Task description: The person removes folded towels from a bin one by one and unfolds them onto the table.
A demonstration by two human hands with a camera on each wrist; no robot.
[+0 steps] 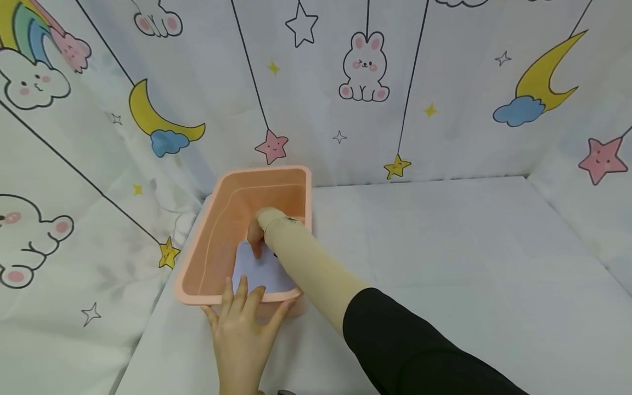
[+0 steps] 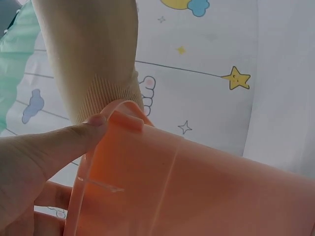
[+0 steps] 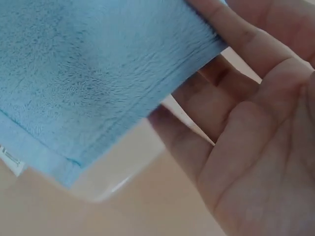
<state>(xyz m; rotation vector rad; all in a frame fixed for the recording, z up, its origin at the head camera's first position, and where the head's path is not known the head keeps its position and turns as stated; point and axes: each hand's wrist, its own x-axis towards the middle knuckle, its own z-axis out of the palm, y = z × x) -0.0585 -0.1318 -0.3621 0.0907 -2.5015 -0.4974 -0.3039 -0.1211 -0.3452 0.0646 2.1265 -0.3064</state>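
A: Where is the light blue cloth (image 1: 269,274) located?

B: It is contained in the peach bin (image 1: 212,247), toward the near end. A plush face, a stitched hem and a white label (image 3: 12,162) are shown in the right wrist view.

A: How is the cloth gripped?

B: Its edge is met by the loosely bent fingers of the right hand (image 1: 258,227). Some fingertips are hidden, so whether the cloth is pinched or merely touched cannot be told.

A: How is the bin secured?

B: The near rim is gripped by the left hand (image 1: 242,334), with the wall held narrowly between thumb and fingers.

A: What is done, and what is left?

B: Access to the cloth is judged complete, and the bin is judged steadied. Whether the cloth is being laid in or drawn out cannot be determined. Release by the left hand is not yet made.

A: What surrounds the bin?

B: The beige sleeve (image 1: 311,263) is extended over the near right rim. The bin is supported by the white table (image 1: 444,247), just beside the patterned backdrop (image 1: 316,82).
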